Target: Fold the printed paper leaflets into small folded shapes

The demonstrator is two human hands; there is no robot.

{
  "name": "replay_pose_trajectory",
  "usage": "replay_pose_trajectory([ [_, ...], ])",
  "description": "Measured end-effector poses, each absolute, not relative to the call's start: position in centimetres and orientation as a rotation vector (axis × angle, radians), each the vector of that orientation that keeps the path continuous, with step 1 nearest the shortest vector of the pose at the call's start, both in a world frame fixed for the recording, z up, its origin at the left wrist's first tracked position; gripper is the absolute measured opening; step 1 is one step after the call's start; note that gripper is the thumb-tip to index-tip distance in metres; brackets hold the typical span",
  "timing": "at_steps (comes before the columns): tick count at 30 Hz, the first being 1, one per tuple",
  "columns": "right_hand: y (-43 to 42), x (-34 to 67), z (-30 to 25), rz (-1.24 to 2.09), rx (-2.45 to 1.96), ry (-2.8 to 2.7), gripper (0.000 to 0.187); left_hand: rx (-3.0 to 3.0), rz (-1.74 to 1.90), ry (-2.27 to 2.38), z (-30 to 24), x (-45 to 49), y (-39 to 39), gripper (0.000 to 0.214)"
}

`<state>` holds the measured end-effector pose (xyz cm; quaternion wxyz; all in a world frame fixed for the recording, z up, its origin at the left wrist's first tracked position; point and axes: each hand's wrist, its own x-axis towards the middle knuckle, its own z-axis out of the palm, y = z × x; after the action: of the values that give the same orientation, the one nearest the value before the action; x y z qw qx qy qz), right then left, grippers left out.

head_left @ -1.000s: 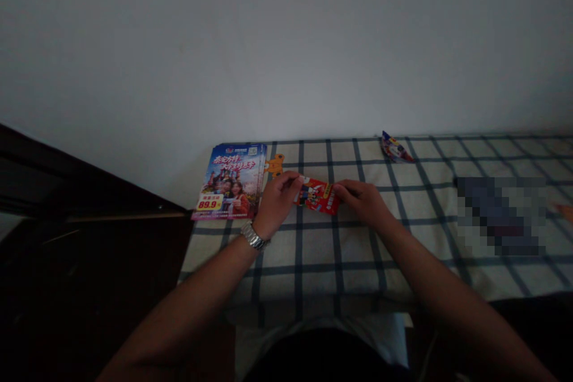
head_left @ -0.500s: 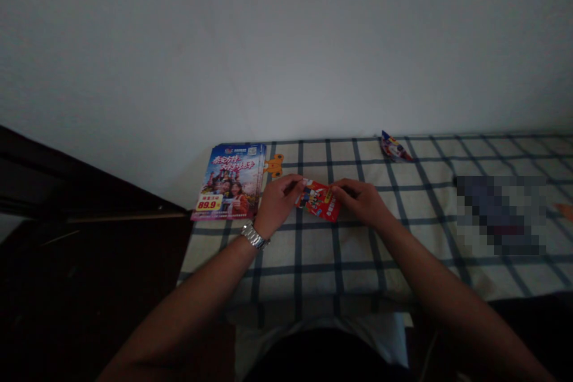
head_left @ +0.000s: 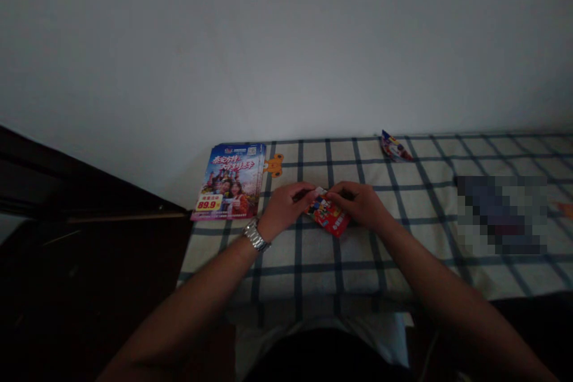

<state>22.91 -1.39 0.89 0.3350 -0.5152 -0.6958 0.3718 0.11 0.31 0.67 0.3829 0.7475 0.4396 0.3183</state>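
Both hands hold a small red printed paper [head_left: 332, 221] with colourful figures and pale lettering, apparently folded, just above the checked cloth. My left hand [head_left: 290, 206] wears a metal watch and pinches the paper's upper left edge. Gripping its top from the other side is my right hand [head_left: 356, 202], thumb and forefinger close to the left fingertips. The paper is tilted, its lower corner pointing toward me. My fingers hide part of its upper edge.
A stack of blue and pink flyers [head_left: 228, 182] lies left of my hands, beside an orange bear figure [head_left: 274, 165]. A folded dark-blue printed piece [head_left: 396, 147] stands near the wall. A blurred-out dark item [head_left: 499, 215] is on the right of the checked cloth [head_left: 277, 274].
Both hands have drawn closer together at the paper's upper edge. The paper has shifted slightly right and toward me, and its lower corner has turned down.
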Motion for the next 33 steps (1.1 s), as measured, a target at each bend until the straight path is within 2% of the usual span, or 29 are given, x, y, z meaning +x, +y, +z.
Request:
replay_pose_trajectory([
  [13,-1.0,23.2,0.5,0.890,-1.395,-1.799,0.022,1.996,0.794,1.173,0.4,-0.2,0.8,0.023],
  [18,-1.1,23.2,-0.2,0.768,-1.350,-1.851,0.019,2.033,0.799,1.234,0.3,-0.2,0.8,0.020],
  [23,-0.8,23.3,-0.2,0.599,-1.304,-1.893,0.029,1.998,0.828,1.285,0.2,-0.3,0.8,0.015],
  [28,-0.6,23.4,0.0,0.450,-1.232,-2.016,0.025,2.061,0.893,1.300,-0.1,-0.3,0.9,0.008],
  [33,-0.6,23.5,-0.4,0.411,-1.130,-2.166,0.027,2.157,0.878,1.329,-0.1,-0.4,0.9,0.012],
])
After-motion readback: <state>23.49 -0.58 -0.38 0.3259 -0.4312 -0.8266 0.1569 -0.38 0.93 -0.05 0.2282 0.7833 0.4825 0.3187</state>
